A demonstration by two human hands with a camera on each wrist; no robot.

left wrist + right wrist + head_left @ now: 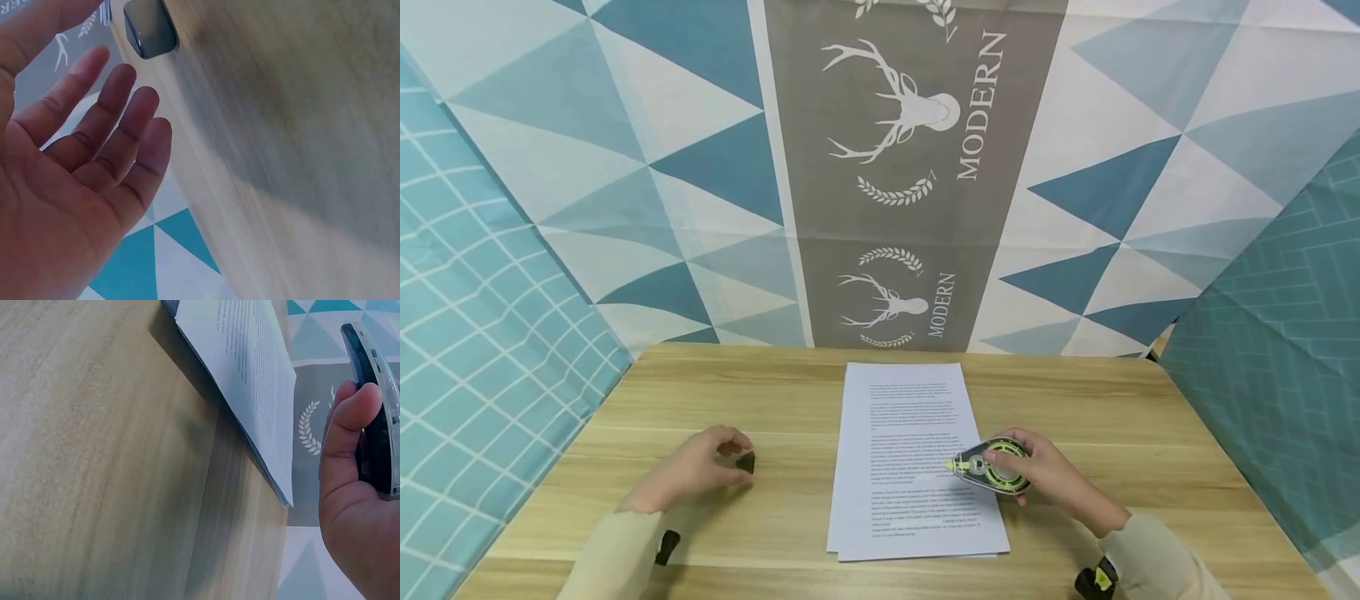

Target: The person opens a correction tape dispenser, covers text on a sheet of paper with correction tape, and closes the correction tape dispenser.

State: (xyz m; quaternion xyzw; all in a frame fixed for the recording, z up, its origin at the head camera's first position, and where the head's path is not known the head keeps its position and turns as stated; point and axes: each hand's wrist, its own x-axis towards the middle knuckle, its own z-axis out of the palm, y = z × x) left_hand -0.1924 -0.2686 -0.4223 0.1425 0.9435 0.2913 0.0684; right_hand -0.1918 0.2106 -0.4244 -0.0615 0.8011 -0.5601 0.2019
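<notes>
My right hand [1037,467] grips a correction tape dispenser [992,467], dark with a clear and yellow-green case. Its yellow tip points left over the printed paper stack [857,500], overlapping the text in the head view. From the right wrist view the dispenser [375,437] is seen edge-on, fingers curled round its underside. A small dark cap [150,28] lies on the table beyond the fingers of my left hand [94,156], which are loosely bent with nothing in them. In the head view the left hand [711,462] hovers right at the cap [746,462].
The wooden table [760,392] carries the paper stack at its middle, the lower sheets sticking out slightly. A patterned cloth backdrop [910,233] rises behind the table's far edge, and tiled-pattern cloths [490,333] stand at both sides. Black straps [1096,579] circle both wrists.
</notes>
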